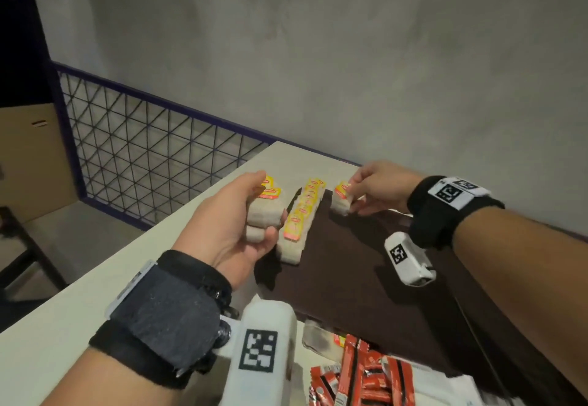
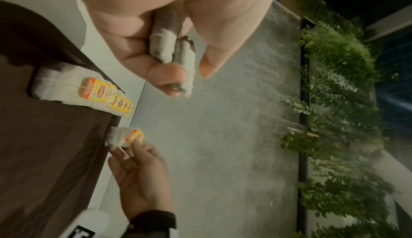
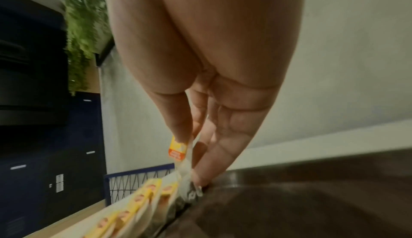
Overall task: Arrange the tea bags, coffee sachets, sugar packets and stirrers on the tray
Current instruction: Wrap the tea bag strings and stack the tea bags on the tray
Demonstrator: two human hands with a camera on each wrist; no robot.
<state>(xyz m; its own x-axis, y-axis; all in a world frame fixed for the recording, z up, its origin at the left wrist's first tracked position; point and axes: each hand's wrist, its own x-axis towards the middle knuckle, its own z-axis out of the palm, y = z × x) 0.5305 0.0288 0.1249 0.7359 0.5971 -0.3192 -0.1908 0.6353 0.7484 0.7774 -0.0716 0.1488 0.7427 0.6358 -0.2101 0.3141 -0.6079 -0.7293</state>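
Note:
A dark brown tray (image 1: 366, 265) lies on the white table. A row of overlapping tea bags (image 1: 300, 217) with yellow tags runs along the tray's left side, also visible in the left wrist view (image 2: 89, 90). My left hand (image 1: 241, 217) hovers left of that row and grips a small stack of tea bags (image 1: 265, 208) (image 2: 171, 47). My right hand (image 1: 366, 192) pinches one tea bag (image 1: 342, 197) (image 2: 127, 136) (image 3: 180, 155) by its top at the tray's far edge, its lower end touching the tray.
Red coffee sachets (image 1: 362, 373) and white packets (image 1: 445, 386) lie in a heap at the near edge, right of my left wrist. A blue wire-mesh panel (image 1: 152, 157) stands beyond the table's left end. A grey wall (image 1: 350, 55) runs behind.

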